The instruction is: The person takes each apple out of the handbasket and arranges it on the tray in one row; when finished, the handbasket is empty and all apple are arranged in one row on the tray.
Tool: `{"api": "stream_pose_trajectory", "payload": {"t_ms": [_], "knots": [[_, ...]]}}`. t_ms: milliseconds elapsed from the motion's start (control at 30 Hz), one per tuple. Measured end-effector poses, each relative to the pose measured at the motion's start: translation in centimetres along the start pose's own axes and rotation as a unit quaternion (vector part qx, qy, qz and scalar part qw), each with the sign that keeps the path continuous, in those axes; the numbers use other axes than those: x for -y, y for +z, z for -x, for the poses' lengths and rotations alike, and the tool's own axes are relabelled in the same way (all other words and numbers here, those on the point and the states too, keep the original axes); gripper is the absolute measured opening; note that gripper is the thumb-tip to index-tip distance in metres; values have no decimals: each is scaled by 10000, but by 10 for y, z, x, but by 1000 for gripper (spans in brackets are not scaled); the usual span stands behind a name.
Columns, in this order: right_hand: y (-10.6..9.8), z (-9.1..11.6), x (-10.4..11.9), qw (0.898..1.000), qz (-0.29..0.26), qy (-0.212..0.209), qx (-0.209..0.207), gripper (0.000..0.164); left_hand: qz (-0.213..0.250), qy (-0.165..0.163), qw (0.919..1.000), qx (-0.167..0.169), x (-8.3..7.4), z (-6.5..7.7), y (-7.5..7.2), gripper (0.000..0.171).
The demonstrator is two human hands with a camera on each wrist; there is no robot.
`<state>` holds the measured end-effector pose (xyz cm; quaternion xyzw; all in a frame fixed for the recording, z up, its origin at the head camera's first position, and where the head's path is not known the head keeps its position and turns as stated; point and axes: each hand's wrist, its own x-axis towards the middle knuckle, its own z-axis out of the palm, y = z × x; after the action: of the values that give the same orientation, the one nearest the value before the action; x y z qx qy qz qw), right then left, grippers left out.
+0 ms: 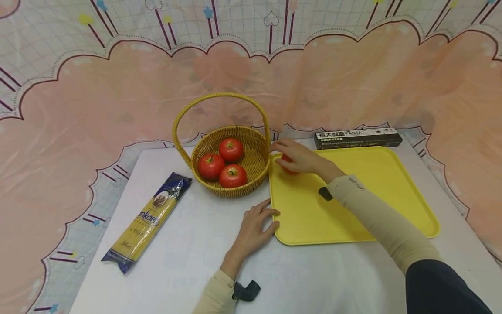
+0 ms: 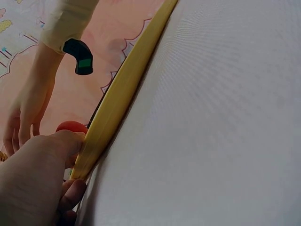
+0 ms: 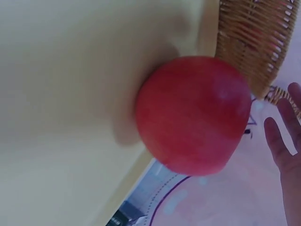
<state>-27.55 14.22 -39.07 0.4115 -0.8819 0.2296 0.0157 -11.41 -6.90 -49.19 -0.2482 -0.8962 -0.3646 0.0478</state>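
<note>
A yellow tray (image 1: 329, 213) lies on the white table. My left hand (image 1: 254, 227) pinches its left edge, thumb above and fingers below, as the left wrist view shows. Over the tray's far left corner hovers my right hand (image 1: 300, 158), fingers spread. Just under it sits a red tomato (image 3: 193, 115) on the tray, partly hidden by the hand in the head view; a gap separates fingers and tomato in the right wrist view. Left of the tray stands a woven basket (image 1: 256, 159) with a tall handle, holding three tomatoes (image 1: 233, 176).
A yellow and blue pasta packet (image 1: 147, 222) lies slanted on the table (image 1: 188, 248) at left. A black pasta box (image 1: 357, 138) stands behind the tray's far edge. Behind the table hangs a patterned pink cloth (image 1: 157, 100).
</note>
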Motion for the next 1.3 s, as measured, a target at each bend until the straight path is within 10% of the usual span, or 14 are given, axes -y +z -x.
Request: {"api": "stream_pose_trajectory", "payload": {"t_ms": [433, 833, 1300], "knots": [[6, -15, 15, 9989, -28, -465, -83, 28, -203, 134, 9996, -117, -1, 1, 2, 21], [11, -26, 23, 9982, -212, -542, 154, 24, -313, 2114, 9766, 235, -20, 5, 9, 26], [23, -43, 37, 9945, -477, -828, 430, 26, -582, 2168, 9720, 694, -21, 9, 12, 17]]}}
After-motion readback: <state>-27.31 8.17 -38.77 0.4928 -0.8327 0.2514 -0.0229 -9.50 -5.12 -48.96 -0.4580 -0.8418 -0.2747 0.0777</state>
